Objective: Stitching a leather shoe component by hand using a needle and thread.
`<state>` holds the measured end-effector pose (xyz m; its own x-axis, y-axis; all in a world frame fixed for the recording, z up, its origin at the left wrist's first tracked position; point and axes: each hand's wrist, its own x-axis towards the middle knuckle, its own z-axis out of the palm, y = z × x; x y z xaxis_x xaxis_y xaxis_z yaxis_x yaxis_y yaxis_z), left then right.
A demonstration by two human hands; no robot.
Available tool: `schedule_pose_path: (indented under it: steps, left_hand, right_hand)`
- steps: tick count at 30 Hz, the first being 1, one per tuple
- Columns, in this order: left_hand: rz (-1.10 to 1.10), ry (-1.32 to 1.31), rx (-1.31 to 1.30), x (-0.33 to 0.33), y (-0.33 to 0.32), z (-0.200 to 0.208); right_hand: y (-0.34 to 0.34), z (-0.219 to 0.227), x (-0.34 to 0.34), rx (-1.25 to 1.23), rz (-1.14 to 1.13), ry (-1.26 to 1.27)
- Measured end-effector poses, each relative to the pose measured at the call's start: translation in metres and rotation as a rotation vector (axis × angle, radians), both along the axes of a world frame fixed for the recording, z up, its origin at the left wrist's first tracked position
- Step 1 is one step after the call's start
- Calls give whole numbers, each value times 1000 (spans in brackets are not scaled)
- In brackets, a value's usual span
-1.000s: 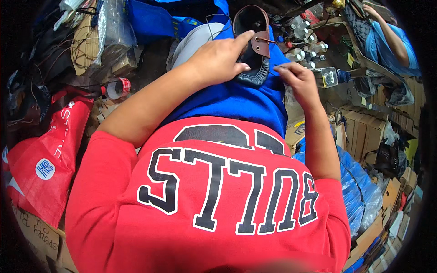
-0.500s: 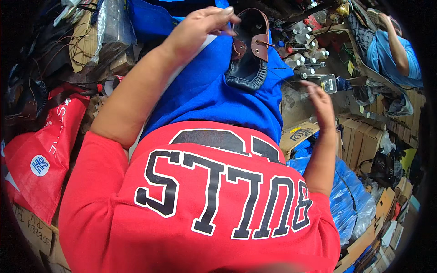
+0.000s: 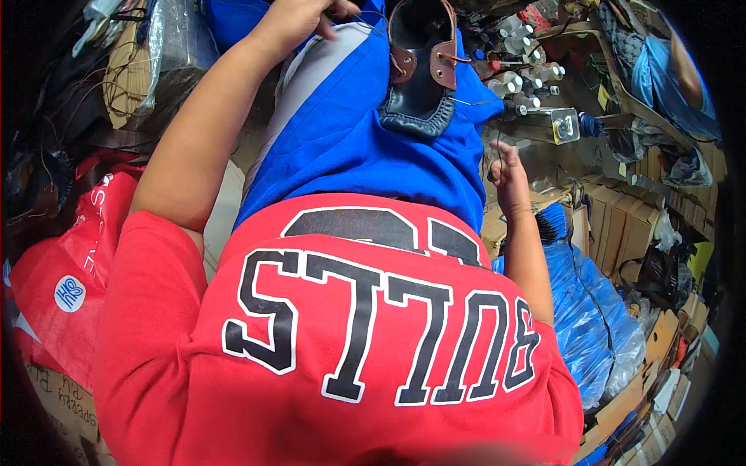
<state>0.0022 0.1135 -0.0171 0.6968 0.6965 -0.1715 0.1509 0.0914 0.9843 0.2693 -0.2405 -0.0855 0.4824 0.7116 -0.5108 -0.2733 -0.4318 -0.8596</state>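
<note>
On my lap, over blue shorts [image 3: 357,124], rests a dark leather moccasin-style shoe [image 3: 420,124] with a gathered toe seam and brown eyelet tabs [image 3: 444,71]. My left hand [image 3: 303,22] is beyond and left of the shoe, partly cut off by the upper edge. Its fingers are closed on a thin dark thread [image 3: 369,12] that leads to the shoe's left side. From the shoe's right side another length of thread curves toward my right hand [image 3: 509,177], whose fingers are curled closed around it. Neither hand touches the shoe.
Several plastic bottles [image 3: 509,81] stand at the far right. Beyond them is another person in a blue shirt [image 3: 660,78]. Blue plastic wrapping [image 3: 583,318] and cardboard [image 3: 618,221] fill the right side. A red bag [image 3: 70,264] lies at left, near a wrapped stack [image 3: 183,62].
My left hand has moved away to the left and farther out, and thread now shows between it and the shoe. My right hand has come slightly left, its fingers more curled.
</note>
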Motion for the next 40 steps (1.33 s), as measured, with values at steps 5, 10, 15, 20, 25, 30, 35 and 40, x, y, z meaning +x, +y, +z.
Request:
schedule_pose_path:
  steps: [5,10,15,20,25,30,35,40]
  left_hand:
    - [-247,113,552,62,-30,18]
    - [-659,318,645,94,-53,13]
    - [-834,80,332,75,-57,9]
    - [-810,178,343,76,-60,18]
    - [-775,92,324,72,-61,12]
    - [-779,85,393,75,-60,8]
    - [-812,77,141,74,-56,12]
    - [-858,21,114,74,-54,4]
  right_hand:
    - [-6,7,-3,74,-207,233]
    - [-7,33,1,-93,-285,4]
    - [31,90,-7,151,129,-879]
    - [104,134,-59,102,748,-1092]
    - [121,129,-69,-7,935,-941]
    - [102,137,-66,142,953,-1060]
    - [78,155,-53,345,631,-934]
    - [88,144,-59,128,626,-932]
